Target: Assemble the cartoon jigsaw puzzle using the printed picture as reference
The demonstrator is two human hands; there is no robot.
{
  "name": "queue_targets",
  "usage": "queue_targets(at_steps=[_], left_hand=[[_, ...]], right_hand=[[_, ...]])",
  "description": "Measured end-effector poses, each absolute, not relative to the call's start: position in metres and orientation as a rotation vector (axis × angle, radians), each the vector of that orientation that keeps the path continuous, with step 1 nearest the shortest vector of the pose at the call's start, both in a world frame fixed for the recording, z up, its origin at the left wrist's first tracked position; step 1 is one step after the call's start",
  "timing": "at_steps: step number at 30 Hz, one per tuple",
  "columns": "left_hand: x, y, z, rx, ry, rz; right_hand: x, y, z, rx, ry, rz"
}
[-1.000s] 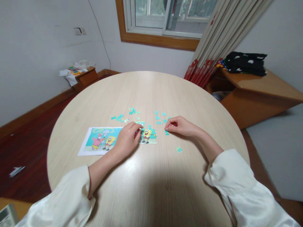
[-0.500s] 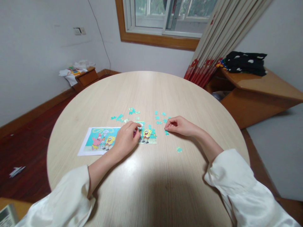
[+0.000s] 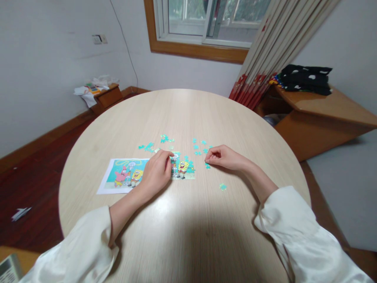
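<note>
A partly assembled jigsaw puzzle with cartoon figures lies on the table, its left part covered by my left hand. The fingers of that hand are curled and drawn together; whatever lies under them is hidden. To the right of the puzzle, my right hand is closed in a pinch low over the tabletop. What its fingertips hold, if anything, is too small to make out. A loose teal puzzle piece lies just below those fingertips. My left wrist and hand overlap the right side of a printed reference picture.
Loose teal pieces lie beyond my left hand, and several more puzzle pieces lie between the hands. A single green-teal piece sits nearer me on the round table. A wooden cabinet stands to the right.
My left hand has shifted slightly left and its thumb has drawn in toward the fingers, uncovering more of the puzzle's left part. The right hand stays in place.
</note>
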State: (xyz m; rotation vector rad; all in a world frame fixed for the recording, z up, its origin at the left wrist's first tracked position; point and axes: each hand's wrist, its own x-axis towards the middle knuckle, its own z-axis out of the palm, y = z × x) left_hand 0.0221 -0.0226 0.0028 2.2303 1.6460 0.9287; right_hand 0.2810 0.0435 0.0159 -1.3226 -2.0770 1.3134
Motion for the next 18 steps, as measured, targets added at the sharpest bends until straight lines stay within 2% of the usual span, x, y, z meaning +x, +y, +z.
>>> queue_targets(at_steps=[18], left_hand=[[0.0151,-0.0156,0.0031,2.133,1.685,1.046]], right_hand=[[0.2808,0.0429,0.0162,-1.314,-2.074,1.319]])
